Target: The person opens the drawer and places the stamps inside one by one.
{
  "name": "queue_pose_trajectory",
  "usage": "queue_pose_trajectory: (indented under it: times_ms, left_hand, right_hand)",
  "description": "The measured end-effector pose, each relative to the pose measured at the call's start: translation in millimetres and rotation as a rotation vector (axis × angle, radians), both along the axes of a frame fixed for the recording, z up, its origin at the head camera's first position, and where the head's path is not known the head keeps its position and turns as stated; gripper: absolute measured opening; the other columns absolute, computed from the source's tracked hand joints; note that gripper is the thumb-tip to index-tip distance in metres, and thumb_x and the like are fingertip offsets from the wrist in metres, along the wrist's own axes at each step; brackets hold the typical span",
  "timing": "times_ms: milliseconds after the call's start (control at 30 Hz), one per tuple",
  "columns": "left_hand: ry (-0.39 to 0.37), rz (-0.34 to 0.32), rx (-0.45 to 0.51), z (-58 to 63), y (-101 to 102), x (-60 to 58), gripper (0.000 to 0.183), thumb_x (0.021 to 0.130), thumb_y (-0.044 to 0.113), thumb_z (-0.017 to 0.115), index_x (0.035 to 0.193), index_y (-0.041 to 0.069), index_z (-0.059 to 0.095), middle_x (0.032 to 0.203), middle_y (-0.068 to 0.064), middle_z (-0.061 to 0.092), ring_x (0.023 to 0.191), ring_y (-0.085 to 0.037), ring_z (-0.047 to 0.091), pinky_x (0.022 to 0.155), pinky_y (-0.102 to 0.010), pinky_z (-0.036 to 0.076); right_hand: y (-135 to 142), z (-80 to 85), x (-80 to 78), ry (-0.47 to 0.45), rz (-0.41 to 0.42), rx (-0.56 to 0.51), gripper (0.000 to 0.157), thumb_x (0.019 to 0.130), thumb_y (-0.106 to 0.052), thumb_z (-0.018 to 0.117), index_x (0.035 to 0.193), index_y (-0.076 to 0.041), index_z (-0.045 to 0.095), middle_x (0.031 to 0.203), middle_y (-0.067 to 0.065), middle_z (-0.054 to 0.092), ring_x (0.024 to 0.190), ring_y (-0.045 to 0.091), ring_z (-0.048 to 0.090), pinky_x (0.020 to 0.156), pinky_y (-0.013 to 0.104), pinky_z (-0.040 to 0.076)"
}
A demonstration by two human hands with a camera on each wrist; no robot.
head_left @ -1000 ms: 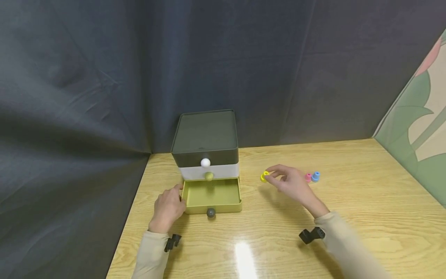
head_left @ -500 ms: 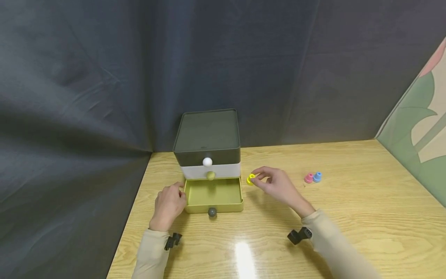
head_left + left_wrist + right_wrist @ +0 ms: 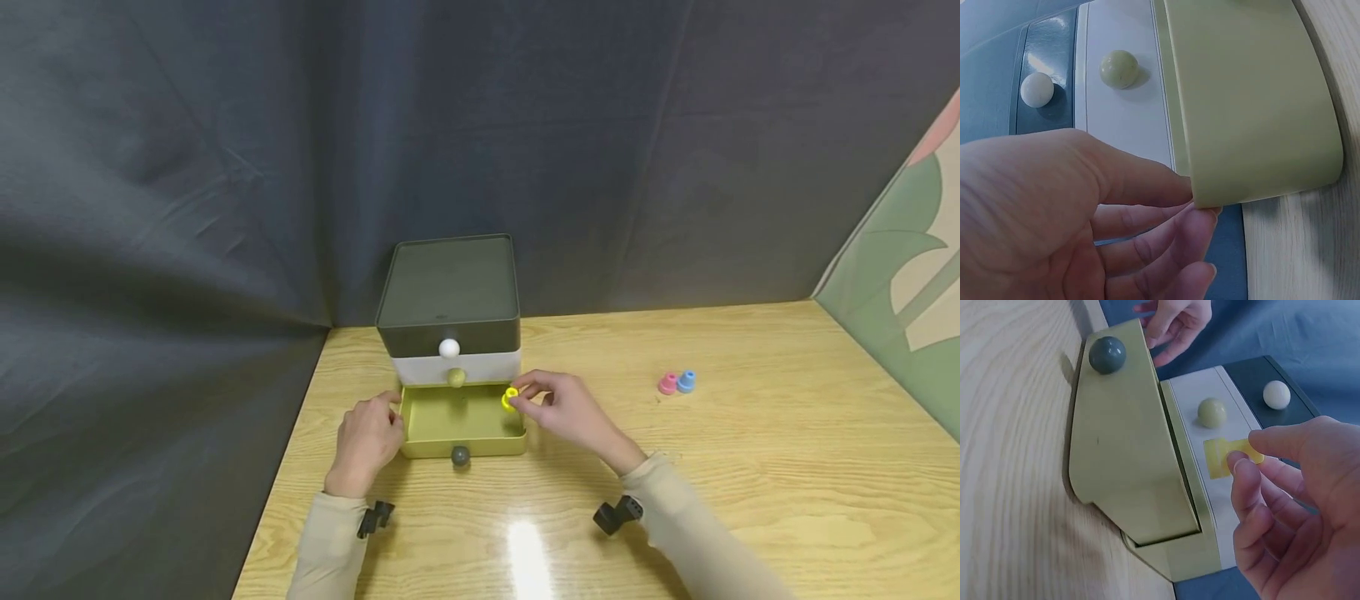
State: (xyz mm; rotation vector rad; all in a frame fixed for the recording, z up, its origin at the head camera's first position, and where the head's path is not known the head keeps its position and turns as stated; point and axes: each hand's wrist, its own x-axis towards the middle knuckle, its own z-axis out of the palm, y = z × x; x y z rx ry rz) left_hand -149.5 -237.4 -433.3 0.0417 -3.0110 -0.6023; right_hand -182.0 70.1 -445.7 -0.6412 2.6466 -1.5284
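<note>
A small yellow stepped plastic peg is pinched between thumb and fingers of my right hand, over the right side of the pulled-out green drawer. In the right wrist view the peg lies sideways, its wide end pointing away from the palm. My left hand holds the drawer's left side. In the left wrist view its thumb reaches the drawer's upper edge and its fingertips meet the side wall near the front corner. The thumb's tip is hidden there.
The drawer is the lowest of a three-tier box, below a white tier and a dark top tier, both closed. A pink peg and a blue peg stand together at the right on the wooden table. Dark curtain hangs behind.
My right hand has carried the yellow peg leftward from the table to over the drawer. The left hand stays at the drawer's left side.
</note>
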Motion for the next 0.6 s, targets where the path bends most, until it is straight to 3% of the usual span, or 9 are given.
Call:
queue_pose_trajectory:
  times_ms: [133,400,600]
  left_hand:
    - [-0.005,0.004,-0.006,0.4,0,0.3,0.034,0.096,0.005,0.064,0.128,0.001,0.073,0.082,-0.007,0.073,0.057,-0.019,0.054,0.052,-0.033,0.042]
    - [-0.025,0.01,-0.001,0.9,0,0.2,0.035,0.096,0.005,0.064,0.13,0.001,0.072,0.082,-0.007,0.072,0.057,-0.019,0.054,0.052,-0.031,0.041]
    - [-0.022,0.004,-0.002,0.0,1,0.4,0.035,0.096,0.005,0.064,0.13,0.002,0.072,0.082,-0.007,0.072,0.057,-0.019,0.054,0.052,-0.032,0.042]
  right_hand:
    - [-8,-0.2,0.8,0.024,0.011,0.003,0.02,0.094,-0.016,0.08,0.112,-0.008,0.08,0.093,0.004,0.08,0.052,0.003,0.051,0.049,0.021,0.042]
    - [-28,-0.7,-0.7,0.05,0.047,-0.013,0.017,0.096,-0.012,0.078,0.111,-0.003,0.078,0.092,0.004,0.079,0.071,0.006,0.065,0.066,0.023,0.055]
    - [-41,-3.9,-4.8,0.057,0.061,0.031,0.018,0.097,-0.013,0.077,0.111,-0.003,0.078,0.094,0.004,0.079,0.079,0.007,0.068,0.074,0.023,0.058]
